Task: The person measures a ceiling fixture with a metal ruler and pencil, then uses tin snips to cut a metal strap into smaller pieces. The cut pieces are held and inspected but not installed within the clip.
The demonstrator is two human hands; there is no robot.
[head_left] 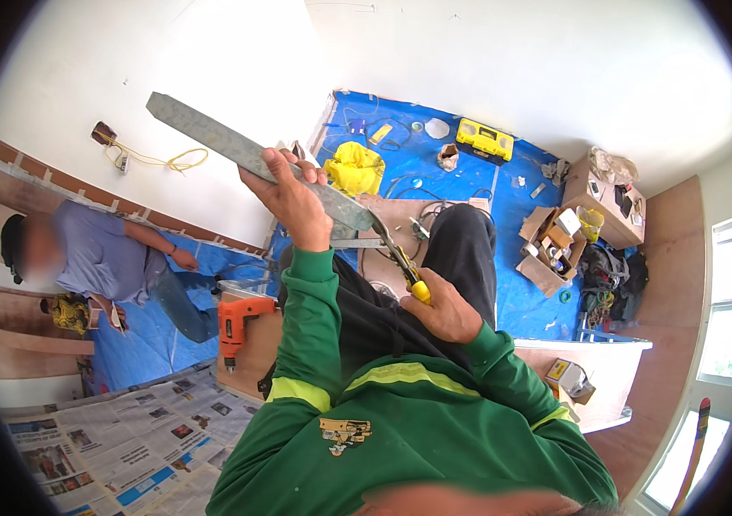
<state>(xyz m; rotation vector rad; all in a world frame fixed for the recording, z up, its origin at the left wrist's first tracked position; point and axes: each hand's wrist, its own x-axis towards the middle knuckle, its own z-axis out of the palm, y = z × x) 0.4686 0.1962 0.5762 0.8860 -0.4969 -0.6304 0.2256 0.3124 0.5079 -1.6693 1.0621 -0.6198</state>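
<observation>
My left hand [291, 199] is closed around a long grey metal profile [207, 131], held at a slant in front of the white wall. Its far end points up and left, while its near end reaches toward my lap. In my right hand [450, 311] is a pair of tin snips [398, 256] with yellow handle grips. The snips' jaws meet the near end of the profile; whether they bite into the metal is too small to tell. Below both hands are my legs in dark trousers [460, 254].
An orange drill [235, 328] lies on a wooden surface at my left. Another person [108, 249] is farther left. Blue sheeting [512, 202] bears a yellow toolbox [483, 140], a yellow bag [355, 168], cables and an open cardboard box [541, 277]. Newspapers [116, 439] cover the lower left.
</observation>
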